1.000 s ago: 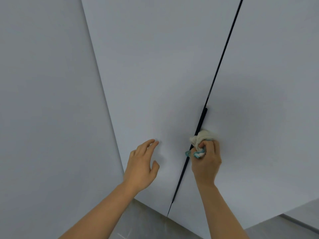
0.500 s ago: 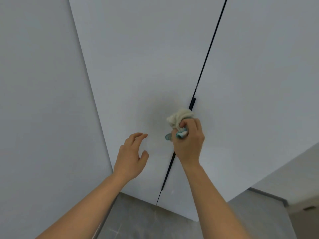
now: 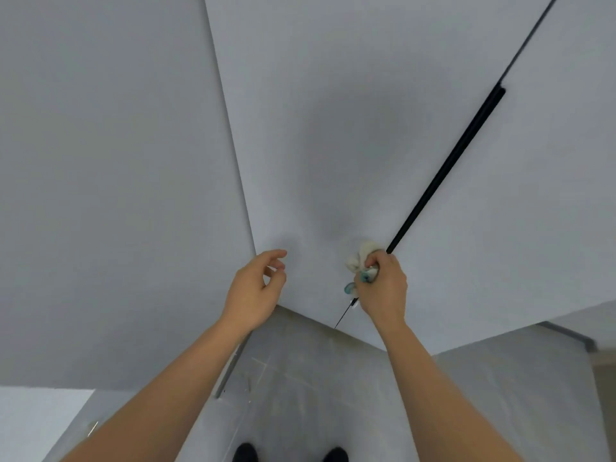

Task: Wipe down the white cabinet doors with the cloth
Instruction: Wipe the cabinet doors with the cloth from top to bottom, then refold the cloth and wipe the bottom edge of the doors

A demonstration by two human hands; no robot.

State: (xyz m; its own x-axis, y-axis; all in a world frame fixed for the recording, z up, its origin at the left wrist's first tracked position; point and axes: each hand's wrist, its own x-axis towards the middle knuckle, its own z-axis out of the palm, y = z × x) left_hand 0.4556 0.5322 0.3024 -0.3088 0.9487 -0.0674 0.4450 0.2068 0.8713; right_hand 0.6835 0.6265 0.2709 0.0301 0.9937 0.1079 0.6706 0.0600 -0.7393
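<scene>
- Standing nearest, two dark shoes are seen on the grey floor at the bottom edge.
- A crumpled white and teal cloth is gripped in the curled fingers of the right hand and pressed low against the white cabinet doors, beside the dark gap between them.
- Nothing is held by the left hand; its fingers are loosely curled, close to the left door's lower corner.
- A long black handle is seen running up the gap from just above the cloth.
</scene>
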